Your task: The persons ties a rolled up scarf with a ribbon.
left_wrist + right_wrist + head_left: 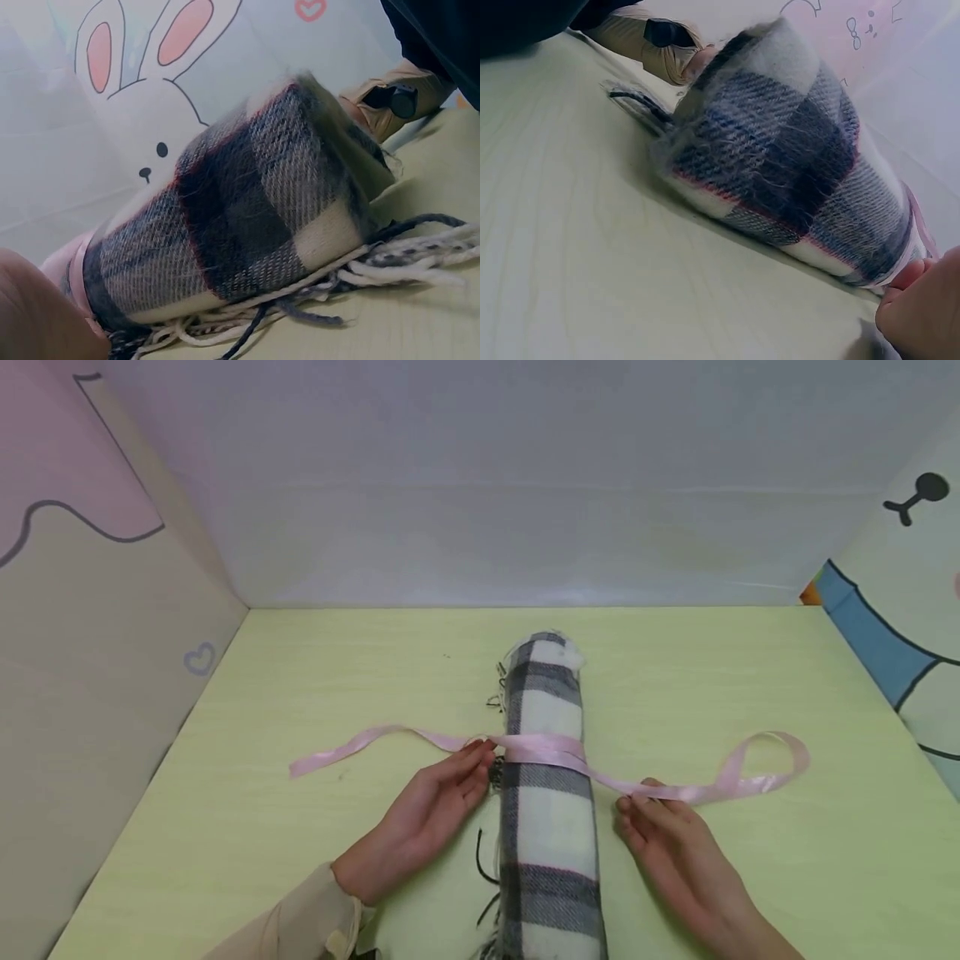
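Rolled scarf (550,793) lies mid-table, running near to far. Ribbon (540,748) wrapped across its middle, ends trailing left and right, no knot yet. Left hand (431,810) pinches ribbon at scarf's left edge; right hand (671,843) pinches right tail.

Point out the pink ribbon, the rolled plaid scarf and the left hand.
pink ribbon (543,748), head view, band crossing the roll.
rolled plaid scarf (546,827), head view, white check below the ribbon.
left hand (423,814), head view, back of hand.

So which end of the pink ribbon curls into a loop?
The ribbon end by the right hand curls into a loop; the end beyond the left hand lies nearly flat on the table.
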Demonstrator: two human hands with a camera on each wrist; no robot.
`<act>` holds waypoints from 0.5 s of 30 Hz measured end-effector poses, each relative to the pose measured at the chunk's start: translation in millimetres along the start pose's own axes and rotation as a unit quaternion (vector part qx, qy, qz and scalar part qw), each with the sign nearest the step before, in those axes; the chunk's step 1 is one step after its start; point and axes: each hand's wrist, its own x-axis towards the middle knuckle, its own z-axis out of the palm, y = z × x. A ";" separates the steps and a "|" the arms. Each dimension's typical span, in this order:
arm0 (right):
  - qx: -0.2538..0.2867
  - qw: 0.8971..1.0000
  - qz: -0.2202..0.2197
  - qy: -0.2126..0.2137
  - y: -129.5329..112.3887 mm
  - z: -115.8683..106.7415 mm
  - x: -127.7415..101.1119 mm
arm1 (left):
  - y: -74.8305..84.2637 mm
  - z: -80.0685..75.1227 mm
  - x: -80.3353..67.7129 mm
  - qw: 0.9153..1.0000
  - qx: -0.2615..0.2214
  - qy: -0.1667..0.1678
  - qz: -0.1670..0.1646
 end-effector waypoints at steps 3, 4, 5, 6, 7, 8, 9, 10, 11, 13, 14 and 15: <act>-0.010 1.000 -0.015 0.005 -0.7 1.3 -2.1 | -1.2 2.3 0.8 1.000 -0.010 0.003 0.006; -0.011 1.000 -0.018 0.007 -0.8 2.2 -2.2 | -1.2 2.1 0.3 1.000 -0.016 0.002 0.007; -0.004 1.000 -0.021 0.003 -1.1 2.9 -2.5 | -1.1 1.8 -0.2 1.000 -0.023 0.000 0.007; 0.001 1.000 -0.026 0.000 -1.3 3.7 -2.7 | -1.0 1.4 -0.7 1.000 -0.028 -0.002 0.008; 0.005 1.000 -0.030 -0.004 -1.6 4.6 -2.9 | -1.0 1.1 -1.3 0.999 -0.032 -0.003 0.009; 0.011 0.999 -0.034 -0.010 -1.9 5.2 -3.0 | -1.1 0.7 -2.0 0.999 -0.032 -0.006 0.010; 0.015 0.999 -0.036 -0.015 -2.2 5.9 -3.2 | -1.2 0.0 -2.7 0.999 -0.030 -0.007 0.011; 0.018 0.999 -0.038 -0.023 -2.6 6.5 -3.5 | -1.4 -0.7 -3.4 1.000 -0.026 -0.007 0.011; 0.019 0.999 -0.040 -0.031 -3.1 7.1 -3.9 | -1.7 -1.3 -4.2 1.000 -0.014 -0.008 0.012; 0.009 0.998 -0.045 -0.041 -4.6 8.3 -4.3 | -2.3 -3.1 -5.7 1.000 0.019 -0.010 0.017; 0.001 0.998 -0.048 -0.046 -5.5 8.7 -4.5 | -2.5 -4.0 -6.5 0.999 0.038 -0.012 0.021; -0.009 0.997 -0.051 -0.050 -6.4 8.9 -4.5 | -2.5 -5.1 -6.9 0.998 0.056 -0.013 0.027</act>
